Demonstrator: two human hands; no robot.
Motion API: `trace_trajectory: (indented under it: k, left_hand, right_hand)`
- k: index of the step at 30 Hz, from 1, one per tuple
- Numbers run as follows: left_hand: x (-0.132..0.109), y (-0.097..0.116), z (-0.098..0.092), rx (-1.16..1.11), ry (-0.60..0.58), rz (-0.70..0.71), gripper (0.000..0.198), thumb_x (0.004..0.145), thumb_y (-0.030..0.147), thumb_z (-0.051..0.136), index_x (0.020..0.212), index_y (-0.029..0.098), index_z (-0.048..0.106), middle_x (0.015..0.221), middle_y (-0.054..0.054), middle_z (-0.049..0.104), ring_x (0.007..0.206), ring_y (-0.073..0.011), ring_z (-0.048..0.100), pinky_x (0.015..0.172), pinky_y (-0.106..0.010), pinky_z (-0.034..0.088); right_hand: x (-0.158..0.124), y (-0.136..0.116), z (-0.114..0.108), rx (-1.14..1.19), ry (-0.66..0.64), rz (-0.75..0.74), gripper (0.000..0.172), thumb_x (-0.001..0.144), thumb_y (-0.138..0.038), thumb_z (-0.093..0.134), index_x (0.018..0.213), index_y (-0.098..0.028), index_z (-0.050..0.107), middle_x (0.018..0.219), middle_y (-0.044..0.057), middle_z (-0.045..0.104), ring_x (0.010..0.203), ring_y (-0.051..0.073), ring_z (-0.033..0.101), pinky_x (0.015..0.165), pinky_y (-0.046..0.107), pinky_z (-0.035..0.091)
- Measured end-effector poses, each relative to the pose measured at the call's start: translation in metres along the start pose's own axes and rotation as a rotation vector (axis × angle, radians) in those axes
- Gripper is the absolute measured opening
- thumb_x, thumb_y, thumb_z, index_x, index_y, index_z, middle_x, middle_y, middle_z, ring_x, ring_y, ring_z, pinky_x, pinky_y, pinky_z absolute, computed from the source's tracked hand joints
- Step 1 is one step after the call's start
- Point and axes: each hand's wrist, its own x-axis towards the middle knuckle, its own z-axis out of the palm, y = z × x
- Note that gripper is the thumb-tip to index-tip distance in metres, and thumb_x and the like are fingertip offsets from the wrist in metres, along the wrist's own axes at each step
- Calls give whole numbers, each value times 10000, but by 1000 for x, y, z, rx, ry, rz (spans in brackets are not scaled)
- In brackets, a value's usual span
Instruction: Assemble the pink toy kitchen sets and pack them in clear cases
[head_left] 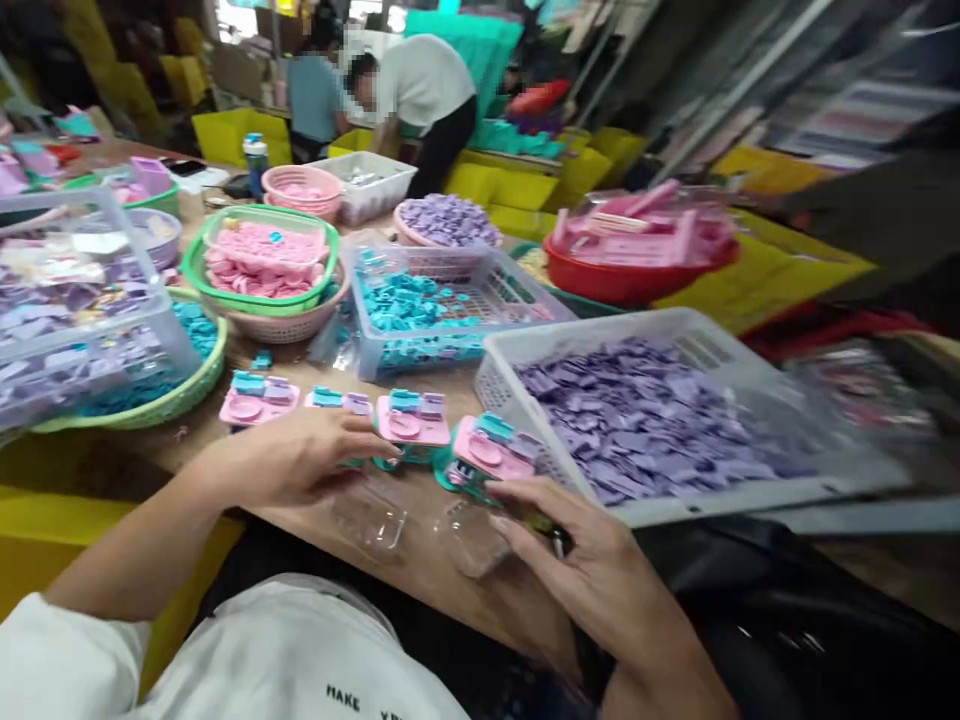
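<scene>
A row of small pink toy pieces with teal and lilac parts on top stands on the table. My left hand reaches over the second toy, its fingers stretched out and bent a little. Their tips come close to the third toy. My right hand has its index finger at the lower edge of the rightmost toy, the thumb apart below. Inside its curled fingers shows a small dark object, too hidden to name. Two clear plastic pieces lie in front of the row.
Right of the row stands a white crate of purple pieces. Behind are a clear basket of teal pieces, a green basket with pink pieces and a red basin. A clear bin stands left. Two people work behind.
</scene>
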Motion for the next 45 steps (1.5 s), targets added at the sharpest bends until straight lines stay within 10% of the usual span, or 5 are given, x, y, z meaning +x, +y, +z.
trace_trajectory:
  k: [8, 18, 23, 31, 45]
  left_hand:
    - [-152, -30, -79, 347, 661, -949, 399, 1015, 411, 381, 1153, 168, 666, 1018, 5, 720, 884, -121, 608, 858, -259, 488]
    - [-244, -84, -55, 776, 291, -969, 425, 846, 270, 704, 1244, 141, 629, 1149, -119, 681, 1088, -282, 590, 931, -438, 467]
    - [-273, -128, -79, 706, 444, -1023, 124, 861, 213, 640, 967, 159, 675, 921, -68, 699, 977, -234, 588, 972, -448, 422]
    - [-262, -159, -103, 570, 534, -1070, 240, 836, 137, 662, 1070, 94, 631, 1147, -129, 657, 1190, -281, 493, 1089, -515, 347]
    - [-207, -131, 0, 163, 737, -830, 217, 936, 180, 487, 976, 139, 697, 996, -111, 713, 984, -249, 662, 922, -366, 519]
  right_hand:
    - [197, -125, 103, 138, -510, -527, 209, 927, -241, 559, 1010, -191, 744, 975, 37, 763, 888, 172, 705, 804, 278, 558]
    - [292, -199, 237, -544, -836, -725, 235, 839, -70, 571, 932, -152, 770, 900, 67, 780, 786, 160, 694, 687, 205, 471]
    - [299, -210, 280, -609, -897, -715, 367, 888, -112, 542, 1211, -140, 715, 1181, 118, 748, 1039, 224, 703, 865, 246, 510]
    - [297, -208, 341, -629, -934, -689, 476, 754, -219, 794, 1221, -165, 723, 1181, 122, 741, 1114, 255, 675, 883, 239, 513]
    - [306, -197, 303, -494, -885, -547, 310, 872, -121, 598, 1135, -177, 752, 958, 33, 776, 802, 132, 686, 697, 179, 478]
